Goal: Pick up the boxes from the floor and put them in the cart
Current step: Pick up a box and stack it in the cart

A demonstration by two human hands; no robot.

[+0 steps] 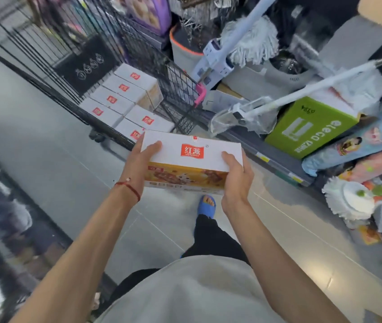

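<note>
A white box (192,157) with a red logo on top and an orange printed side is held in the air in front of me. My left hand (138,159) grips its left end, thumb on top. My right hand (236,176) grips its right end, thumb on top. Just beyond the box stands a black wire cart (178,89). Several boxes of the same kind (124,96) lie in rows inside the cart.
To the right, a low shelf holds a green carton (311,127), mops (250,43) and a round white mop head (348,201). A grey bin (185,57) stands behind the cart. My blue sandal (207,205) is on the grey tiled floor below the box.
</note>
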